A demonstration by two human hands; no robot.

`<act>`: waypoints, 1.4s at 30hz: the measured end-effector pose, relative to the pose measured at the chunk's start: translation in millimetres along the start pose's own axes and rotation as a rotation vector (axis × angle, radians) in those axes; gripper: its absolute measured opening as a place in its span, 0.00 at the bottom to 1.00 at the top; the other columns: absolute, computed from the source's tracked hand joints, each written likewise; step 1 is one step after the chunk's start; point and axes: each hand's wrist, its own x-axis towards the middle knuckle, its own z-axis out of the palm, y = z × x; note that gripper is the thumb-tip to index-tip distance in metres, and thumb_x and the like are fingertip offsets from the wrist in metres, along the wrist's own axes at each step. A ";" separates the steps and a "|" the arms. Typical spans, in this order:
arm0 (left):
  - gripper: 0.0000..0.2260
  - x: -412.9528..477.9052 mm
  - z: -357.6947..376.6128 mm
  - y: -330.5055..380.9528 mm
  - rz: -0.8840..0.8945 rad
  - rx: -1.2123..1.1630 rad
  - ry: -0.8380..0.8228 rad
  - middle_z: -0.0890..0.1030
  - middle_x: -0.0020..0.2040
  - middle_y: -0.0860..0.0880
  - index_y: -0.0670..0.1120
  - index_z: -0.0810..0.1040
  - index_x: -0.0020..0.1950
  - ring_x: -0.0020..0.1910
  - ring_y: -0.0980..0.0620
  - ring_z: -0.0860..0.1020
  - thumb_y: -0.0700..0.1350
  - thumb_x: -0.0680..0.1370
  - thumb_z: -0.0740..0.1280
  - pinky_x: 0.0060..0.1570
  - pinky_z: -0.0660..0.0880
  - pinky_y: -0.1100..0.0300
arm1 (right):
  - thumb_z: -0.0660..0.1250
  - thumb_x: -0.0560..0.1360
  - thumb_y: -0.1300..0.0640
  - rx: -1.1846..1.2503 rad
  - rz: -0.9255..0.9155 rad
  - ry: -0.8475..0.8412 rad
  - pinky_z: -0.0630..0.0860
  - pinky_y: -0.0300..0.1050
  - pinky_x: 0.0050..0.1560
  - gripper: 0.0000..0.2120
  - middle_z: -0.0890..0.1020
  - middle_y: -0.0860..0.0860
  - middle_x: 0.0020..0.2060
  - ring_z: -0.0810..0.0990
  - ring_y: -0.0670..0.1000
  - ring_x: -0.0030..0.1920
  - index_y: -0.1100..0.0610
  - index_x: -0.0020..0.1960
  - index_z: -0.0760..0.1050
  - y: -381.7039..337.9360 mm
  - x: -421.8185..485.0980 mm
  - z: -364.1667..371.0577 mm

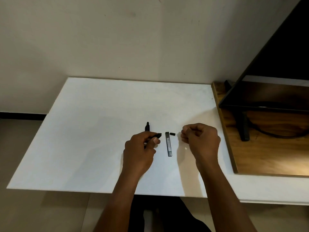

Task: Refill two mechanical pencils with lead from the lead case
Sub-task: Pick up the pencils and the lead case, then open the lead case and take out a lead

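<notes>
Two hands flank the lead case: left hand grips a pencil, right hand curled, grasp unclear.

I saw a white board with its far edge against a pale, scuffed wall. To its right sat a wooden top carrying a dark screen on a black stand leg, with a cable curving beneath the screen. Beige floor showed at the left.

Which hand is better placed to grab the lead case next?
The right hand: it sits just right of the lead case, while the left hand already grips a pencil.
</notes>
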 end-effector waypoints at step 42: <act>0.09 1.2 -8.8 0.8 -0.085 -0.105 0.018 0.84 0.36 0.52 0.50 0.82 0.53 0.34 0.57 0.79 0.51 0.81 0.63 0.39 0.74 0.59 | 0.78 0.68 0.54 -0.564 0.038 -0.146 0.67 0.40 0.38 0.09 0.84 0.53 0.45 0.82 0.55 0.47 0.57 0.45 0.82 -6.7 -15.7 32.6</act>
